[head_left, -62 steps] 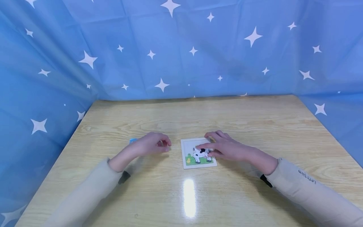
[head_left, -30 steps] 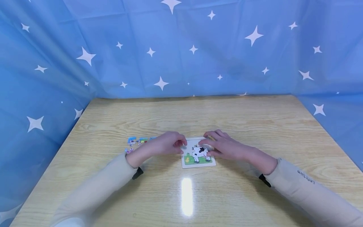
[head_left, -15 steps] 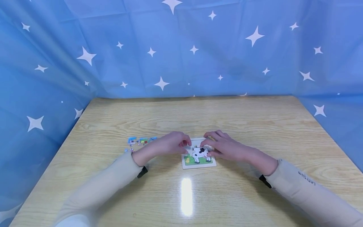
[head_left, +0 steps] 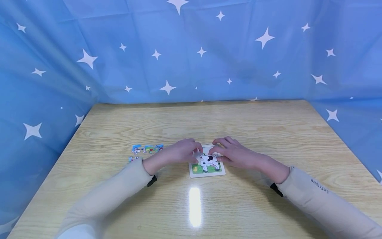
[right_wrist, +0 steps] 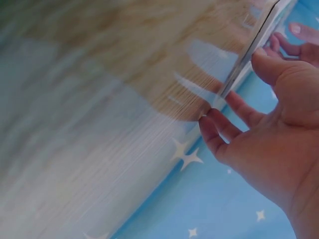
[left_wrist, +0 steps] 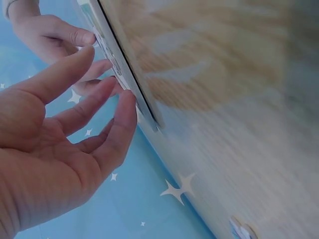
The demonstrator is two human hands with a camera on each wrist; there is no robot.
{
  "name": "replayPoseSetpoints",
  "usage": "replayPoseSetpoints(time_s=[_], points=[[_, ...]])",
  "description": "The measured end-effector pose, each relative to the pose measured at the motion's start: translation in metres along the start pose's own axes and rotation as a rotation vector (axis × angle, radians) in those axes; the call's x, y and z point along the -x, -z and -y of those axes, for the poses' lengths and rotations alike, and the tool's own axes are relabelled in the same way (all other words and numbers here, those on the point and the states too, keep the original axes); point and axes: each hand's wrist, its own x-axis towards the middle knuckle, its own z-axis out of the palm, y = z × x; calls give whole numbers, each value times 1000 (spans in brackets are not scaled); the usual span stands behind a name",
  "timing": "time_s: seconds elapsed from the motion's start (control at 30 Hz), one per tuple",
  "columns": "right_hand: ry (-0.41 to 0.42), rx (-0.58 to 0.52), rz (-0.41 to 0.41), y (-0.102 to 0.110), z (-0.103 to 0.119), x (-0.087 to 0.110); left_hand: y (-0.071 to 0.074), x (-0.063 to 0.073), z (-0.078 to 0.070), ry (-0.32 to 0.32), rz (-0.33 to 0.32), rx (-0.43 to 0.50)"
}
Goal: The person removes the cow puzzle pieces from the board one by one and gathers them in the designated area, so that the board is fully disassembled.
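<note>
In the head view a square puzzle board with a cow picture lies mid-table. Over its upper left is my left hand, its thumb and bent fingers around a puzzle piece at the cow's head. The left wrist view has those fingertips right at the board's face. My right hand holds the board at its right side, the thumb at the edge and other fingers near the top corner. Part of the picture is hidden under both hands.
Several loose puzzle pieces lie left of the board, partly behind the left forearm. A wooden table carries everything. A blue curtain with white stars hangs behind and at the sides.
My left hand has moved right from beside the board to over its upper left. The loose pieces on the left have come into view. My right hand stays at the board's right side.
</note>
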Motion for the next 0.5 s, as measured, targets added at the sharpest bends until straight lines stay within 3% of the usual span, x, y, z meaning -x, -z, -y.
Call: replayPoseSetpoints(time_s=[0.2, 0.5], points=[[-7, 6, 1, 0, 1, -1, -2, -3, -5, 47, 2, -39], [-8, -6, 4, 1, 1, -1, -5, -9, -7, 50, 8, -25]])
